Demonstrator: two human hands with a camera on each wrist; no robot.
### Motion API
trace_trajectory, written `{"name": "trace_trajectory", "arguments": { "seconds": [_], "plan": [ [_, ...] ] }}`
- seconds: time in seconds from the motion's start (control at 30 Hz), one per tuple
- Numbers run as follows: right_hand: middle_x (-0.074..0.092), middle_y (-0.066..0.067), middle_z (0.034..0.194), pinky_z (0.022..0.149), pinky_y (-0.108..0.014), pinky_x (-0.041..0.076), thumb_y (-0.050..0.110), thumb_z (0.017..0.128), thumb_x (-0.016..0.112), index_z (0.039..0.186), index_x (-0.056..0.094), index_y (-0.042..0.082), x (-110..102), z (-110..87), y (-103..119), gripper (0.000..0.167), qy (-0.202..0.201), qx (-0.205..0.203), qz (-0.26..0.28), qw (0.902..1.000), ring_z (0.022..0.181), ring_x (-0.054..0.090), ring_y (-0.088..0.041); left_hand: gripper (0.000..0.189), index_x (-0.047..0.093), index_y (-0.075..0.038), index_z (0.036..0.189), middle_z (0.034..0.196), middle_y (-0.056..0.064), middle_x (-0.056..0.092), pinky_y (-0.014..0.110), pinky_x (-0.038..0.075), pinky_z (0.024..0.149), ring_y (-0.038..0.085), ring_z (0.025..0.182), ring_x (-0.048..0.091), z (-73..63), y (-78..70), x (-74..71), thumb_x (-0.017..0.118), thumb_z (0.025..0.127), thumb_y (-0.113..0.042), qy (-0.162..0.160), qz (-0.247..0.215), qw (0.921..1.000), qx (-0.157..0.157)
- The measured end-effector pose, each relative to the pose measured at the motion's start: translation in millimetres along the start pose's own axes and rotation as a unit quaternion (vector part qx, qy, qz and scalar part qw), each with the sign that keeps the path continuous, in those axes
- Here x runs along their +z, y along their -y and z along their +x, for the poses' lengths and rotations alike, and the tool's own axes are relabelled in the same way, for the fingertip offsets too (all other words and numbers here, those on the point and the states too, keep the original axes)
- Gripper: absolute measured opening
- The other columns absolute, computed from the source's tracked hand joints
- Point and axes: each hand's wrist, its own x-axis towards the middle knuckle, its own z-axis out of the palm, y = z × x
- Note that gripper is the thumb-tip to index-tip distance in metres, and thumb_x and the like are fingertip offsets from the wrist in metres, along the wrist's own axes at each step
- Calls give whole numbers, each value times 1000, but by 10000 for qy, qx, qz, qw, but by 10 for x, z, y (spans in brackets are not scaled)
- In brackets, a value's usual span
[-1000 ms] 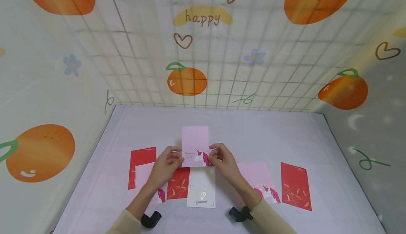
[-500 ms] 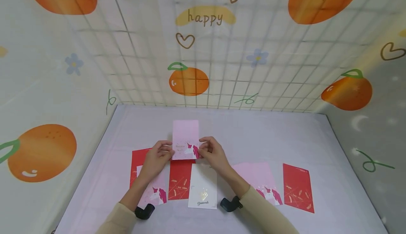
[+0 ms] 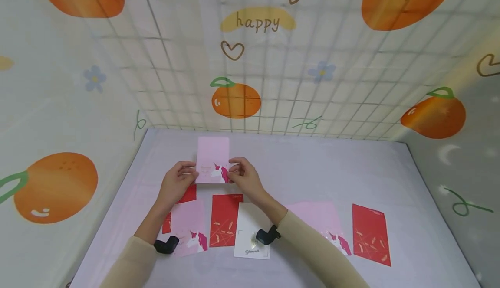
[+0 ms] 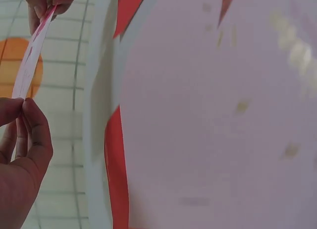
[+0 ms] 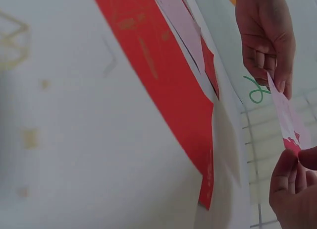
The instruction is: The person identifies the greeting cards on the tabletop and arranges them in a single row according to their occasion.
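A pink card point(image 3: 212, 153) with a unicorn print is held upright above the far left part of the table. My left hand point(image 3: 175, 184) pinches its left edge between thumb and fingers. At the opposite edge, the right hand point(image 3: 246, 178) pinches the card near the unicorn's mane. Both wrist views show the card point(image 4: 32, 60) edge-on between the two hands. Below the left hand, a second pink unicorn card point(image 3: 189, 225) lies over a red card point(image 3: 166, 224), which is partly hidden. A red card point(image 3: 224, 223) and a white "Diamonds" card point(image 3: 244, 218) lie nearer the right forearm.
Farther right, pink unicorn cards point(image 3: 316, 214) lie partly behind the right sleeve, with another red card point(image 3: 371, 234) beside them. Black wrist cameras point(image 3: 167, 245) sit at both wrists. Fruit-printed cloth walls point(image 3: 54, 106) close in the table point(image 3: 312, 162) at the back and sides.
Both hands have carried the upright pink card left and toward the back of the table. The right forearm now crosses over the white card. The cards on the table have stayed put.
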Motion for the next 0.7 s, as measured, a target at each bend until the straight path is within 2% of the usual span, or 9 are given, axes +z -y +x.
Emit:
{"name": "trace_trajectory", "arguments": {
  "seconds": [0.17,0.3,0.47,0.6,0.7],
  "plan": [
    [65,-11,107,80,-32,58,7,95,67,133,58,10,145,160,14,39,32,187,-21,9998,87,68,-24,39,56,-12,133,117,11,65,24,56,80,26,100,69,136,88,-156,67,98,-26,-96,46,9998,-158],
    [65,-9,108,81,-32,58,7,95,68,134,59,9,268,276,15,40,67,264,74,9996,88,67,-20,40,56,-12,135,120,13,64,21,55,80,28,103,68,247,186,-284,66,99,-26,-162,-13,9992,-368],
    [67,-8,114,83,-38,58,8,95,66,135,59,7,426,410,-24,40,104,391,159,9991,93,68,-28,44,56,-11,137,126,15,62,19,54,80,30,108,65,360,285,-417,65,99,-29,-289,-105,9975,-640],
    [66,-8,120,83,-38,58,10,95,66,137,58,6,532,497,-48,42,118,615,350,9974,99,68,-35,44,56,-8,137,127,18,61,20,55,80,31,108,64,448,335,-503,64,99,-28,-383,-131,9969,-667],
    [66,-8,124,82,-35,58,12,95,66,139,57,7,607,558,-58,44,178,820,628,9945,105,67,-36,41,57,-7,137,125,18,61,21,55,80,30,107,63,517,363,-566,62,101,-27,-497,-37,9963,-702]
  ]
}}
